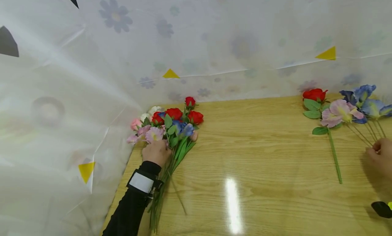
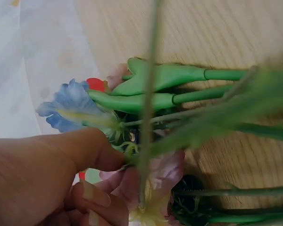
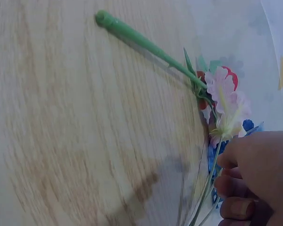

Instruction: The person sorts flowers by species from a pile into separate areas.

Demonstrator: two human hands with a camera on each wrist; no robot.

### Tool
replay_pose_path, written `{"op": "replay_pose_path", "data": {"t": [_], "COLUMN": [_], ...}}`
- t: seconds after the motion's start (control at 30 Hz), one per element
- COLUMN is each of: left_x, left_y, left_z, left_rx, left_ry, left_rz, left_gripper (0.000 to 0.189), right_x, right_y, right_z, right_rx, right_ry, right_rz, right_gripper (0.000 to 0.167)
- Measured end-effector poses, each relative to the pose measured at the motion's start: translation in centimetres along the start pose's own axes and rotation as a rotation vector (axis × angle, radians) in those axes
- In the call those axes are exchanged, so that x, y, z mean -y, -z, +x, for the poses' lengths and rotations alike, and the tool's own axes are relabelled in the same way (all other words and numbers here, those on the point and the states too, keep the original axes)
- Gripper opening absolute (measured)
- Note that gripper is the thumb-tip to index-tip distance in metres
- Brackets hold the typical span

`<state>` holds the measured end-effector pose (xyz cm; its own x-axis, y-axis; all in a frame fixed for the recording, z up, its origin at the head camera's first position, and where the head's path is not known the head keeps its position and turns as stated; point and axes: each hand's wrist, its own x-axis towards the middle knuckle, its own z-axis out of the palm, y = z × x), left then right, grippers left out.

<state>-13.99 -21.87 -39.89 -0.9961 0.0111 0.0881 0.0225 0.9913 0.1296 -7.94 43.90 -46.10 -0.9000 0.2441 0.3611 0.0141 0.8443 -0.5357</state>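
My left hand (image 1: 157, 153) is at the bunch of artificial flowers (image 1: 174, 115) on the left of the table. Its thumb and fingers pinch a thin green stem close below the pink and blue blooms, seen in the left wrist view beside a blue flower (image 2: 70, 106). At the right edge my right hand (image 1: 381, 157) has curled fingers at the thin stems (image 1: 372, 132) of the blue flowers (image 1: 364, 96) and a pink flower (image 1: 340, 113). In the right wrist view the pink flower's stem (image 3: 208, 181) runs beside the fingertips; the hand partly hides the blue blooms.
A red rose (image 1: 315, 94) with a thick green stem lies beside the pink flower. Floral plastic sheeting (image 1: 214, 35) borders the wooden table (image 1: 245, 144) at the back and left. A black and yellow object (image 1: 381, 208) shows at the lower right edge.
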Motion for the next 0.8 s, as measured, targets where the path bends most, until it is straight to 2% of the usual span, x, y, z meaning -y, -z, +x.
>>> {"op": "replay_pose_path", "data": {"t": [0.13, 0.27, 0.4, 0.43, 0.5, 0.53, 0.63, 0.67, 0.77, 0.8], "left_x": [-0.2, -0.1, -0.2, -0.3, -0.8, -1.0, -1.8, -2.2, -3.5, -4.0], "left_y": [0.4, 1.0, 2.2, 2.6, 3.4, 3.7, 4.4, 4.5, 4.9, 5.0], "left_z": [0.2, 0.5, 0.5, 0.5, 0.4, 0.4, 0.3, 0.2, -0.1, -0.2], "left_rx": [0.063, 0.108, 0.136, 0.133, 0.134, 0.136, 0.156, 0.174, 0.238, 0.27], "left_ry": [0.043, 0.073, 0.073, 0.063, 0.045, 0.027, -0.033, -0.052, -0.099, -0.11], "left_rz": [-0.05, -0.154, -0.327, -0.389, -0.512, -0.573, -0.726, -0.77, -0.901, -0.948], "left_gripper": [0.05, 0.045, 0.013, 0.014, 0.034, 0.039, 0.042, 0.042, 0.04, 0.039], "right_x": [1.3, 2.7, 4.4, 4.6, 4.4, 4.5, 5.0, 5.8, 8.9, 10.0], "right_y": [0.4, 0.7, 0.8, 0.7, 0.2, 0.0, -0.8, -1.0, -1.4, -1.5], "right_z": [0.0, -0.2, -0.3, -0.2, -0.1, 0.0, 0.0, 0.0, -0.7, -0.8], "right_rx": [0.087, 0.151, 0.188, 0.195, 0.194, 0.215, 0.241, 0.258, 0.295, 0.338], "right_ry": [-0.049, -0.093, -0.079, -0.067, -0.025, -0.013, 0.066, 0.088, 0.172, 0.184], "right_rz": [-0.049, -0.096, -0.133, -0.139, -0.17, -0.181, -0.216, -0.218, -0.202, -0.171], "right_gripper": [0.011, 0.018, 0.024, 0.026, 0.041, 0.045, 0.049, 0.048, 0.027, 0.024]}}
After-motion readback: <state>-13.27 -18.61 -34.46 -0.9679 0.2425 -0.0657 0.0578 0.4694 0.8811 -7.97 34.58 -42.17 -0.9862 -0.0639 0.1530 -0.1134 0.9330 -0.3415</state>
